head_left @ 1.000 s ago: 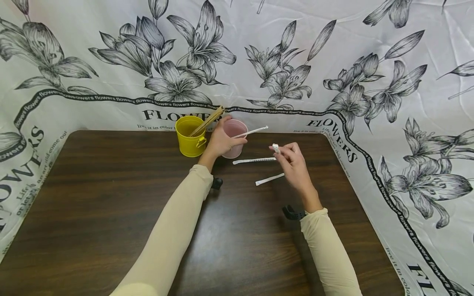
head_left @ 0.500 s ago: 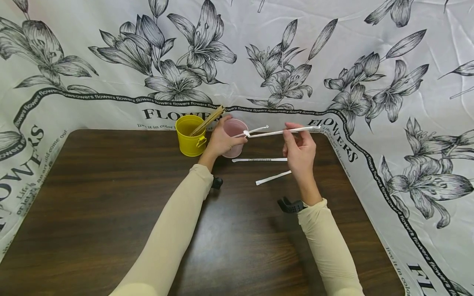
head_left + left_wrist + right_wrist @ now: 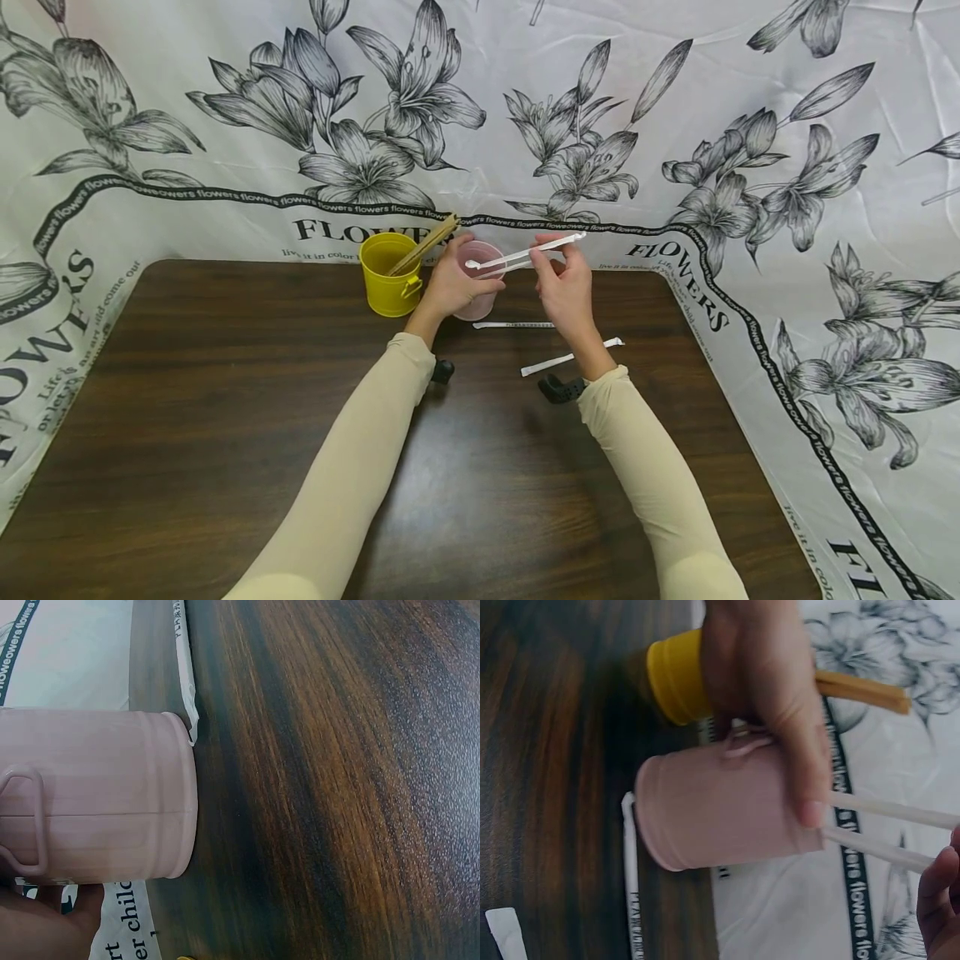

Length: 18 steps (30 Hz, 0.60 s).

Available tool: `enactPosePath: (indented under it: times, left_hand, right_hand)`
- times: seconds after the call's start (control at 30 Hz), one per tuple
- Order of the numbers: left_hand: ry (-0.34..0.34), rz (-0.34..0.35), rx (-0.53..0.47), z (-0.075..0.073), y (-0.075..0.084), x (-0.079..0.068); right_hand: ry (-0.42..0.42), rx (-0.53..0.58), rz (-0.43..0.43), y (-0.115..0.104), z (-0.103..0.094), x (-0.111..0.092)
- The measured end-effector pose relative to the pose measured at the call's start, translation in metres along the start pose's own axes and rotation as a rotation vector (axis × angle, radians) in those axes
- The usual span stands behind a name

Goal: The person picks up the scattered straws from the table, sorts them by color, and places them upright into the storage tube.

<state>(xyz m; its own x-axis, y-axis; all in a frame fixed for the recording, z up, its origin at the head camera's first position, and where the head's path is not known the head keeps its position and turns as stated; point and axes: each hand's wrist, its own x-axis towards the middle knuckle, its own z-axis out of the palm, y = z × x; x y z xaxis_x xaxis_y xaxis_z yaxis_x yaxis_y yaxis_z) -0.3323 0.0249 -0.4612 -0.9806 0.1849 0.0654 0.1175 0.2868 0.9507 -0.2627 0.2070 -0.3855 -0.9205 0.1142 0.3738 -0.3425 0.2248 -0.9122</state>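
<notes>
My left hand [image 3: 452, 283] grips a small pink bucket [image 3: 476, 309] at its rim, thumb on the near side; the left wrist view shows the bucket's wall and handle [image 3: 34, 817] up close. My right hand [image 3: 570, 296] pinches a white paper-wrapped straw [image 3: 517, 252], slanted, with its far end over the bucket's mouth. A second wrapped straw [image 3: 510, 267] leans in the bucket, just below the held one. In the right wrist view both straws [image 3: 900, 810] run from the bucket's rim toward the right fingertips [image 3: 939, 889].
A yellow bucket [image 3: 381, 292] holding wooden sticks [image 3: 424, 247] stands left of the pink one. Two more wrapped straws lie on the dark wooden table [image 3: 300, 400]: a printed straw [image 3: 510, 325] and a nearer straw [image 3: 546, 364]. Flower-printed cloth [image 3: 247, 167] hangs behind.
My right hand has brought the wrapped straw up, swung it lengthwise, and moved left so that its end is over the pink bucket. The left hand keeps its hold on the bucket.
</notes>
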Motion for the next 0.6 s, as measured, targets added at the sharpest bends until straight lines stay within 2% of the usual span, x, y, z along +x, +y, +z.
enactPosePath:
  times: [0.2,0.33,0.6]
  left_hand:
    - [-0.005,-0.008,0.004,0.000,0.002,-0.001]
    - [-0.002,-0.012,0.010,0.000,0.002,-0.001]
    - [0.008,-0.002,0.032,0.000,0.001,0.000]
  right_hand:
    - [-0.034,-0.089,0.016,-0.014,0.008,-0.003]
    - [-0.040,-0.083,0.015,-0.018,0.010,-0.005]
    - [-0.026,-0.047,0.022,-0.009,0.004,-0.007]
